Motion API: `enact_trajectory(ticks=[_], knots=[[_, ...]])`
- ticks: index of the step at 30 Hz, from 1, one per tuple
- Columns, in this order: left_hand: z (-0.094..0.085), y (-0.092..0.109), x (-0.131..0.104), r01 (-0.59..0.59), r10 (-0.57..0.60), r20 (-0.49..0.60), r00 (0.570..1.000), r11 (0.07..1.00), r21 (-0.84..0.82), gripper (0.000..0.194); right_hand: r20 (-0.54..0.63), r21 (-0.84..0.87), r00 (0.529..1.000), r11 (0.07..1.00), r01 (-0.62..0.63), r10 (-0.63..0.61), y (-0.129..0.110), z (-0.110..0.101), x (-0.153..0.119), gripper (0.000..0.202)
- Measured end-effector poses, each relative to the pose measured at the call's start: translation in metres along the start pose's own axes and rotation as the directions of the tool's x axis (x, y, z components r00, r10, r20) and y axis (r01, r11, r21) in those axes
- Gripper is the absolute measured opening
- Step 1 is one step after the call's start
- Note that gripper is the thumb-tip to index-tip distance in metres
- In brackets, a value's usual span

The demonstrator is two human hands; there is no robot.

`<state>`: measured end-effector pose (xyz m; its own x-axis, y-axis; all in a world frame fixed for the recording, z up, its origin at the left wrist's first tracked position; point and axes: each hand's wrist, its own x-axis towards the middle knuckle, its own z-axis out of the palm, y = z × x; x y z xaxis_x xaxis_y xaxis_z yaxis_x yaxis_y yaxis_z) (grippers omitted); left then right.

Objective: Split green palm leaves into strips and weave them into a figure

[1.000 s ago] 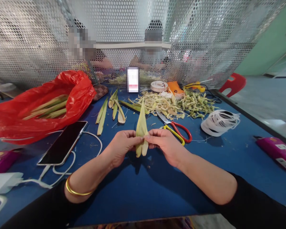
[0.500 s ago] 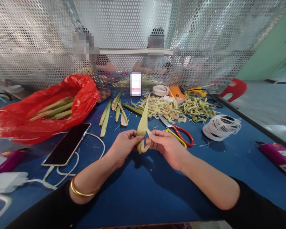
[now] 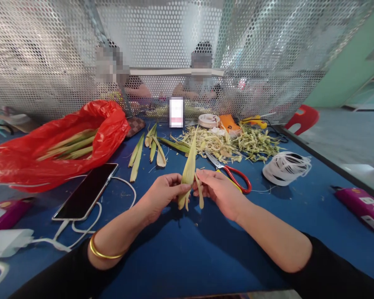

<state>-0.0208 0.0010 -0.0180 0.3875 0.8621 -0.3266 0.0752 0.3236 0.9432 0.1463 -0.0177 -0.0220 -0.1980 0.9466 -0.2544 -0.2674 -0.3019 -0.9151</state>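
A pale green pointed leaf stands upright over the blue table, pinched near its base by my left hand. My right hand, just to the right, is closed on a narrow leaf strip that hangs down from its fingers. The strip looks apart from the large leaf at its lower end. Red and yellow-handled scissors lie beyond my right hand. Several leaf pieces rest beyond my left hand, and a pile of shredded leaf scraps lies behind the scissors.
On the left are a red plastic bag of leaves and a phone with white cables. White cord and a purple power strip lie right. A perforated metal screen stands behind, with people beyond it.
The narrow strip, earlier curled up near the leaf's base, now hangs straight down from my right fingers. The large leaf is slightly lower in view. The camera view has shifted a little.
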Motion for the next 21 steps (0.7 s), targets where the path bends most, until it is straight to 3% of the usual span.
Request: enact_trajectory(ticks=[4,10,17,21], knots=[[-0.0003,0.0,-0.0011,0.065,-0.057,0.112,0.992,0.995,-0.074,0.025,-0.044,0.005,0.998,0.999,0.048,-0.047,0.0015,0.0006,0.0011,0.032],[0.0012,-0.0041,0.0019,0.028,-0.027,0.011,1.0,0.988,-0.15,0.028,0.089,-0.056,0.995,0.997,-0.047,0.052,0.0042,0.0063,-0.0021,0.03],[-0.001,-0.0012,0.0011,0.03,-0.032,-0.007,0.999,0.985,-0.169,0.026,0.214,0.07,0.973,0.993,-0.099,0.083,-0.0023,0.0023,-0.0059,0.025],[-0.0007,-0.0004,-0.0011,0.036,-0.032,0.028,0.999,0.986,-0.165,0.026,0.184,0.038,0.982,0.998,-0.06,0.052,-0.0039,0.002,-0.0061,0.025]])
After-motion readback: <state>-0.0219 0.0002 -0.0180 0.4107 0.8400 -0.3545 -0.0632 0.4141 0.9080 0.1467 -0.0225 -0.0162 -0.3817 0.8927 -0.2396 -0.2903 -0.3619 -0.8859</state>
